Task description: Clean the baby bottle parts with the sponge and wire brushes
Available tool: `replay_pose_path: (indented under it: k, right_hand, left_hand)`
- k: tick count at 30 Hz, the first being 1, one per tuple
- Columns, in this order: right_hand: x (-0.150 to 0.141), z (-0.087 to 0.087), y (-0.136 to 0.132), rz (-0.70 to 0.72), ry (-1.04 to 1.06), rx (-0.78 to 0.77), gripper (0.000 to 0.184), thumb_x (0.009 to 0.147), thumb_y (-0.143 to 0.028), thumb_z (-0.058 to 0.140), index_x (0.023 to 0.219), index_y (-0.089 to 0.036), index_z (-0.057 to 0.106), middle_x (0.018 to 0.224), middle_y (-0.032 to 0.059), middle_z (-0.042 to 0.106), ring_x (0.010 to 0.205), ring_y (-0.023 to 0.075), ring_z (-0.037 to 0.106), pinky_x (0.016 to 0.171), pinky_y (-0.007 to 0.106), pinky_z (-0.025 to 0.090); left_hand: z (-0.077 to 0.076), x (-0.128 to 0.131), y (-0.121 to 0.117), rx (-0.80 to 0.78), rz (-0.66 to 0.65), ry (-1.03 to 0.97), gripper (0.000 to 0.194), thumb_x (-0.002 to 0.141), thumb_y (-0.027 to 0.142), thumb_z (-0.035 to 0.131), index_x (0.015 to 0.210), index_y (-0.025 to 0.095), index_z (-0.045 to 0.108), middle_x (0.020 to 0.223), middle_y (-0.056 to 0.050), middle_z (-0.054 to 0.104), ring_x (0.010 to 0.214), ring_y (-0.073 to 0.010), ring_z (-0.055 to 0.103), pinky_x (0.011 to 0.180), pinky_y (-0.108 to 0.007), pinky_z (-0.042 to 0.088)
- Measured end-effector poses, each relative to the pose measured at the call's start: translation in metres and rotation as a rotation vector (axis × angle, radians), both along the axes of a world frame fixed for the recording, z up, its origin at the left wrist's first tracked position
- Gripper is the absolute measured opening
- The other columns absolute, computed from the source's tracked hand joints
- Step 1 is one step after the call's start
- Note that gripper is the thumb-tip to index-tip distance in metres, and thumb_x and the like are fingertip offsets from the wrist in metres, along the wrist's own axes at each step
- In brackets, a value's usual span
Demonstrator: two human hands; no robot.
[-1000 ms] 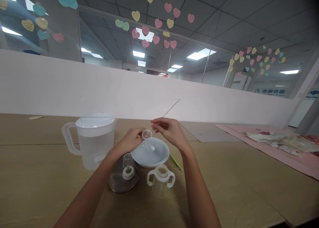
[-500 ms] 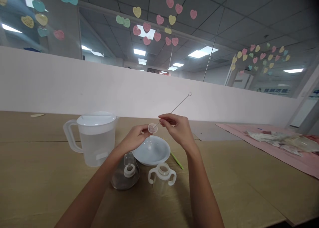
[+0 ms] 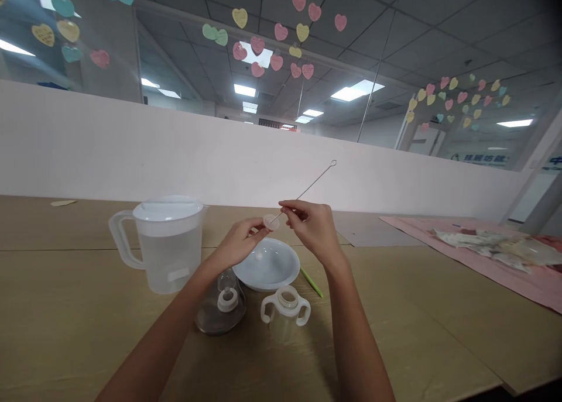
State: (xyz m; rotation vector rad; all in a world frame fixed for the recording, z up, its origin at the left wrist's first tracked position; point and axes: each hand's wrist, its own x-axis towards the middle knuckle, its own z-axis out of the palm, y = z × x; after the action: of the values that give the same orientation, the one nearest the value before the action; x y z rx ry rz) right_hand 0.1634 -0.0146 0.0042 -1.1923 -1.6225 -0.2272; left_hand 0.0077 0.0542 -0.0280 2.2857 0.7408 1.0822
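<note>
My left hand pinches a small translucent bottle nipple, its round open side turned toward my right hand. My right hand is closed on a thin wire brush whose looped end points up to the right. The wire's lower end goes into the nipple; its tip is hidden there. Below both hands sits a white bowl. Nearer to me stands a clear baby bottle with two white handles and an open top. A white bottle collar rests on a grey metal tray beside a clear cap.
A translucent pitcher holding water stands left of the bowl. A green stick leans along the bowl's right side. On the right, a pink cloth carries plastic packages. A white wall runs behind the table.
The nipple has tilted and shifted slightly up and right in my left hand. The wire has moved a little down and left with my right hand.
</note>
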Motion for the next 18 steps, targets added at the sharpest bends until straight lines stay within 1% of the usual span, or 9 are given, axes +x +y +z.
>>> replay_pose_path:
  k: [3, 7, 10, 12, 14, 16, 18]
  right_hand:
    - [-0.004, 0.000, -0.001, -0.006, -0.014, -0.007, 0.022, 0.079, -0.020, 0.052, 0.090, -0.021, 0.071, 0.074, 0.0027, 0.071, 0.059, 0.0148, 0.064, 0.060, 0.025, 0.048]
    - [-0.012, -0.003, 0.004, -0.010, -0.087, -0.069, 0.022, 0.078, -0.017, 0.051, 0.086, -0.021, 0.071, 0.073, 0.0028, 0.071, 0.061, 0.0156, 0.064, 0.062, 0.026, 0.047]
    - [-0.015, -0.003, 0.005, -0.044, -0.149, -0.094, 0.024, 0.079, -0.016, 0.050, 0.090, -0.021, 0.070, 0.081, 0.0039, 0.071, 0.065, 0.0160, 0.063, 0.066, 0.027, 0.047]
    - [-0.014, 0.000, 0.000, -0.059, -0.127, -0.044, 0.026, 0.080, -0.017, 0.049, 0.098, -0.021, 0.068, 0.091, 0.0045, 0.070, 0.065, 0.0145, 0.061, 0.067, 0.027, 0.047]
    - [-0.013, 0.004, -0.008, -0.084, -0.036, 0.056, 0.028, 0.082, -0.022, 0.048, 0.104, -0.020, 0.064, 0.096, 0.0053, 0.068, 0.063, 0.0128, 0.059, 0.066, 0.027, 0.047]
    - [-0.011, 0.007, -0.016, -0.123, 0.068, 0.148, 0.030, 0.086, -0.026, 0.043, 0.107, -0.019, 0.062, 0.090, 0.0052, 0.067, 0.061, 0.0118, 0.058, 0.063, 0.025, 0.046]
    - [-0.009, 0.009, -0.020, -0.168, 0.138, 0.218, 0.032, 0.087, -0.026, 0.037, 0.109, -0.019, 0.060, 0.078, 0.0031, 0.065, 0.058, 0.0111, 0.057, 0.060, 0.024, 0.045]
  left_hand:
    - [0.001, -0.001, 0.002, -0.009, -0.024, -0.006, 0.032, 0.082, 0.040, 0.046, 0.095, 0.018, 0.065, 0.090, -0.004, 0.068, 0.084, -0.0197, 0.060, 0.075, -0.030, 0.046]
    - [0.000, -0.002, 0.004, -0.020, -0.074, 0.012, 0.030, 0.082, 0.035, 0.044, 0.096, 0.017, 0.063, 0.090, -0.005, 0.068, 0.085, -0.0199, 0.059, 0.075, -0.030, 0.046]
    - [-0.003, -0.001, 0.004, -0.019, -0.106, 0.051, 0.029, 0.083, 0.032, 0.041, 0.094, 0.015, 0.062, 0.089, -0.006, 0.067, 0.084, -0.0198, 0.059, 0.073, -0.029, 0.045]
    - [-0.005, 0.001, 0.003, -0.004, -0.110, 0.089, 0.028, 0.083, 0.031, 0.040, 0.088, 0.015, 0.062, 0.088, -0.005, 0.067, 0.082, -0.0190, 0.058, 0.072, -0.028, 0.044]
    - [-0.007, 0.003, 0.001, 0.018, -0.109, 0.133, 0.026, 0.082, 0.030, 0.040, 0.083, 0.016, 0.062, 0.086, -0.004, 0.067, 0.079, -0.0180, 0.058, 0.071, -0.027, 0.043]
    - [-0.008, 0.005, -0.001, 0.028, -0.118, 0.169, 0.025, 0.082, 0.029, 0.040, 0.081, 0.016, 0.062, 0.085, -0.003, 0.066, 0.077, -0.0173, 0.057, 0.070, -0.026, 0.042]
    - [-0.009, 0.006, -0.002, 0.026, -0.133, 0.186, 0.027, 0.083, 0.028, 0.038, 0.083, 0.016, 0.062, 0.085, -0.003, 0.066, 0.077, -0.0170, 0.056, 0.069, -0.026, 0.042]
